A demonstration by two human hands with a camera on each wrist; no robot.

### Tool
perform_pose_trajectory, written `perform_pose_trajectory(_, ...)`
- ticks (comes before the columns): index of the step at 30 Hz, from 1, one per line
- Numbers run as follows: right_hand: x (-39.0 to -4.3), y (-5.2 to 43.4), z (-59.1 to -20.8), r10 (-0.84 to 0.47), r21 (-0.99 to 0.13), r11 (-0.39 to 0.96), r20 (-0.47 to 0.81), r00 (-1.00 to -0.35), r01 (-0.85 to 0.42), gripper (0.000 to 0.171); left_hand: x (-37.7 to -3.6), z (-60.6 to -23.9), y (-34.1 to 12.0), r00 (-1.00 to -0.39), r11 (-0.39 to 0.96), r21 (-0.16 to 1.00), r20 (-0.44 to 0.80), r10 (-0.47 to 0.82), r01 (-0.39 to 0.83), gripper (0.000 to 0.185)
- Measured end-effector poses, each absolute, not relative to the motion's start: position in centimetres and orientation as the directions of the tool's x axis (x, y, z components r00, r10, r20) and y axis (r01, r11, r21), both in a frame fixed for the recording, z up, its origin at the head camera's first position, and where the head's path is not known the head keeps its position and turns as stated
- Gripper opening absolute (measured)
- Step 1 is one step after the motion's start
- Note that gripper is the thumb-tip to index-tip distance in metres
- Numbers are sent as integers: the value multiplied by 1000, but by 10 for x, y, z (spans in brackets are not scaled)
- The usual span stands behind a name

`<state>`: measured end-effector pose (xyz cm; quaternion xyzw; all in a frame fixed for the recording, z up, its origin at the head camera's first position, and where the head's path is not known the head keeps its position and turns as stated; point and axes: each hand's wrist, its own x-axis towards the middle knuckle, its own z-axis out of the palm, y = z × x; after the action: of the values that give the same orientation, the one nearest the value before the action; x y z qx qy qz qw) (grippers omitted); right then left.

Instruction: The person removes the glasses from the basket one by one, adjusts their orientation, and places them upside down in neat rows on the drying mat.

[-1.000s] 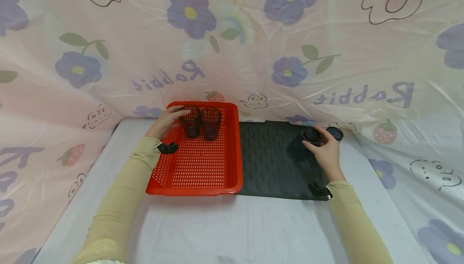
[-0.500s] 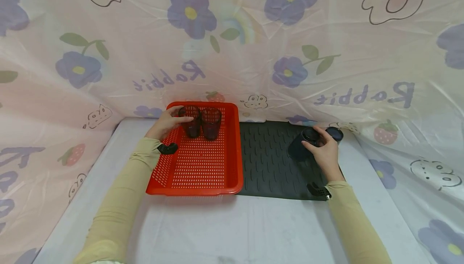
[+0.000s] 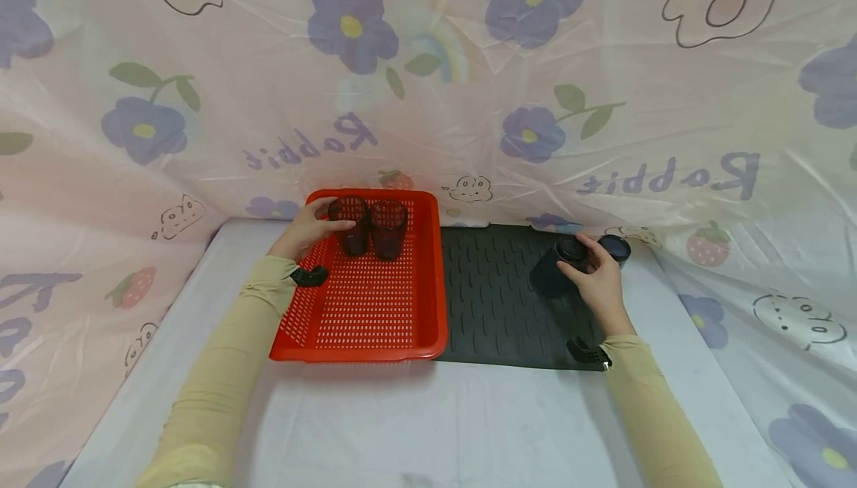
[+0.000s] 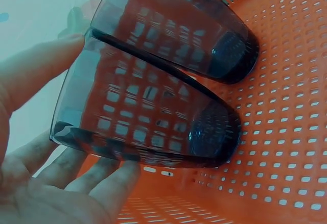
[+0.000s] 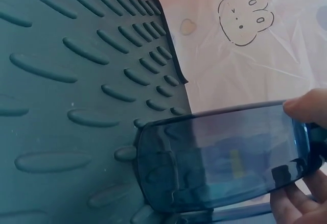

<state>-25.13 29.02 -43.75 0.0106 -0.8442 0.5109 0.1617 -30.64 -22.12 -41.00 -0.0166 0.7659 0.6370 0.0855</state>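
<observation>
My left hand grips a dark tinted drinking glass near its rim, thumb on one side and fingers on the other. That glass stands upright in the red plastic basket. Close beside it is a second, similar glass, also upright. Over on the right, my right hand holds a blue-tinted glass by its thick-bottomed end. It is upside down, mouth on the black ridged mat. Behind my right fingers another dark glass shows, mostly hidden.
Basket and mat lie side by side on a white-covered table. A patterned curtain hangs right behind them and along both sides. The basket's raised rim stands between the two hands.
My left thumb has come down onto the near side of the glass, closing the grip. The right hand stays on its glass with hardly any movement.
</observation>
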Motion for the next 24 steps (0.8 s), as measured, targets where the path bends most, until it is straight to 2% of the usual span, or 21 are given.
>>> perform_pose_trajectory(17,-251,292,-438,129,-864,466,282,-951,-192,66,-300,-407,-219,-987,191,972,-150,61,-136,87)
perform_pose_trajectory(24,-249,291,-438,126,-866,461,281,-951,-195,66,-296,-404,-217,-994,285,955,-97,42,-81,85)
